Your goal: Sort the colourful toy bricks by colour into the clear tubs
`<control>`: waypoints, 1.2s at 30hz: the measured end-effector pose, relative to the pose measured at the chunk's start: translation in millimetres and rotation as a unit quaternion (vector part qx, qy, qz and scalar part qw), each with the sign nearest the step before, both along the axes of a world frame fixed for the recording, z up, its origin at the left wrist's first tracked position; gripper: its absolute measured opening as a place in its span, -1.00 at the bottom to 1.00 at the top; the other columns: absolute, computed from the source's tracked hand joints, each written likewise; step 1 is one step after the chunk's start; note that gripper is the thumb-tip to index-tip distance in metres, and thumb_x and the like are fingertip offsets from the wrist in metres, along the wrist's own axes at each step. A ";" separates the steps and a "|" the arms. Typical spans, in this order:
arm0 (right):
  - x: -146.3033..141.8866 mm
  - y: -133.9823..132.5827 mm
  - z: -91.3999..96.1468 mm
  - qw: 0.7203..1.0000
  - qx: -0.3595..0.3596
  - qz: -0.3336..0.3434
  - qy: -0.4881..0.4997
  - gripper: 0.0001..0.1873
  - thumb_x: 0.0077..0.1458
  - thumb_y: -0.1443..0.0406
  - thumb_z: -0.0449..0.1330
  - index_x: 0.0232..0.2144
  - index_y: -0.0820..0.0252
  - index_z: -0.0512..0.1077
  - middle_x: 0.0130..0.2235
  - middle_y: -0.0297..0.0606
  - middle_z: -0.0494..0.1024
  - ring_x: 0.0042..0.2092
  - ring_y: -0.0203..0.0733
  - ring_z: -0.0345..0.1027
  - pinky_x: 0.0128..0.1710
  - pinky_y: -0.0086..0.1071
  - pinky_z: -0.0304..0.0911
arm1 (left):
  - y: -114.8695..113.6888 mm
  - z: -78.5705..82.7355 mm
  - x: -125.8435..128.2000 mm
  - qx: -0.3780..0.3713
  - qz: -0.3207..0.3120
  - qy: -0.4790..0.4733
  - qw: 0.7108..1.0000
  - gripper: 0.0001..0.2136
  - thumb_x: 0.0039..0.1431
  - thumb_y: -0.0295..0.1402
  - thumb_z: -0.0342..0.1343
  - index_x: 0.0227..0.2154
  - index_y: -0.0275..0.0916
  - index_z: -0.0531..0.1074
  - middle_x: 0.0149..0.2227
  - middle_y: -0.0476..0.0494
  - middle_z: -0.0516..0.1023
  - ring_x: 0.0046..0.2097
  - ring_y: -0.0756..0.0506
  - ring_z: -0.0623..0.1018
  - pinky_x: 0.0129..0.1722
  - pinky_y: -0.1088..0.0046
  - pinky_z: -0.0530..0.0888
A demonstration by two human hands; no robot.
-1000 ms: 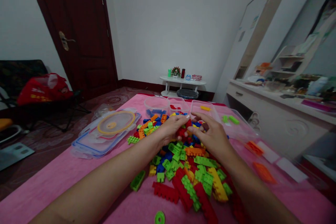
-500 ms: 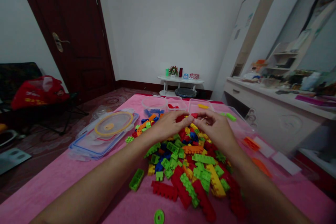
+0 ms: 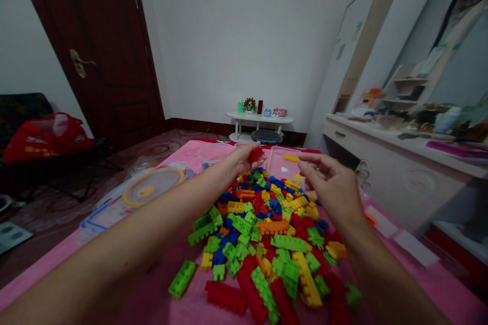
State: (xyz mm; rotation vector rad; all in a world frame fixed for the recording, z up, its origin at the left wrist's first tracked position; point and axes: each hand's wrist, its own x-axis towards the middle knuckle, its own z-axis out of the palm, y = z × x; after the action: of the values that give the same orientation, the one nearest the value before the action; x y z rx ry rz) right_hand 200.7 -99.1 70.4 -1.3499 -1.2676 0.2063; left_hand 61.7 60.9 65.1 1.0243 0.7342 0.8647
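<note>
My left hand [image 3: 244, 159] is curled around a red toy brick [image 3: 256, 154] above the far end of the brick pile. The fingers partly cover the brick, so I cannot tell whether there is more than one. My right hand [image 3: 330, 177] hovers over the pile's far right side, thumb and index finger apart, nothing visible between them. Just left of its fingertips a yellow brick [image 3: 291, 158] shows in a clear plastic box [image 3: 271, 162]. Below both hands spreads a heap of red, green, blue, yellow and orange building bricks [image 3: 263, 228].
Stacked lids [image 3: 152, 188] lie on the pink cloth [image 3: 57, 269] at left. Behind my left forearm is a round clear tub [image 3: 209, 151]. A lone green brick [image 3: 182, 278] sits near the front left. White cards [image 3: 415, 247] are at right, beside a dresser [image 3: 404, 183].
My hands, close together over the pile before, have separated: the left went left and forward with the red brick, the right moved to the right. The view has shifted slightly.
</note>
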 end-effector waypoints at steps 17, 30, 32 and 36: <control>45.5 21.7 -35.2 0.944 -0.149 -0.035 -0.291 -0.72 -0.02 0.35 0.14 -0.23 0.20 0.53 -0.20 -0.17 0.60 -0.24 -0.12 0.44 -0.22 -0.27 0.29 | -59.3 -19.4 -14.0 0.452 -0.120 0.232 0.853 -0.79 0.09 -0.33 0.11 -0.24 -0.26 0.54 -0.27 -0.16 0.60 -0.24 -0.08 0.54 -0.22 0.43 0.44; 62.1 28.9 -70.4 0.868 -0.288 -0.007 -0.404 -0.56 -0.23 0.52 0.13 -0.27 0.06 0.52 -0.18 -0.28 0.56 -0.17 -0.16 0.40 -0.28 -0.42 0.18 | -101.8 -7.8 -74.3 0.565 -0.179 0.439 0.675 -0.84 -0.02 -0.40 0.18 -0.34 -0.16 0.58 -0.33 -0.12 0.61 -0.28 -0.12 0.53 -0.29 0.43 0.35; 61.2 28.7 -70.9 0.868 -0.273 0.013 -0.414 -0.57 -0.24 0.51 0.16 -0.26 0.08 0.52 -0.17 -0.26 0.55 -0.15 -0.16 0.38 -0.26 -0.43 0.16 | -88.1 -4.7 -82.6 0.552 -0.137 0.498 0.655 -0.83 -0.05 -0.45 0.17 -0.35 -0.18 0.58 -0.31 -0.14 0.60 -0.26 -0.13 0.52 -0.29 0.43 0.33; 59.7 25.7 -61.3 0.859 -0.284 0.007 -0.426 -0.82 -0.25 0.46 0.18 -0.50 0.14 0.45 -0.41 -0.31 0.51 -0.35 -0.22 0.34 -0.42 -0.45 0.06 | -76.8 -0.4 -92.5 0.522 -0.145 0.515 0.664 -0.77 -0.07 -0.45 0.18 -0.29 -0.17 0.57 -0.24 -0.12 0.59 -0.23 -0.10 0.51 -0.27 0.48 0.34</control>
State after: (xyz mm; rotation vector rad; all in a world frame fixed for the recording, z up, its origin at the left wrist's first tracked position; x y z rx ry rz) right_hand 260.4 -73.4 9.1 -2.0597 -2.0588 -0.0358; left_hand -30.8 -15.9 64.8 2.7265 0.9369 0.2635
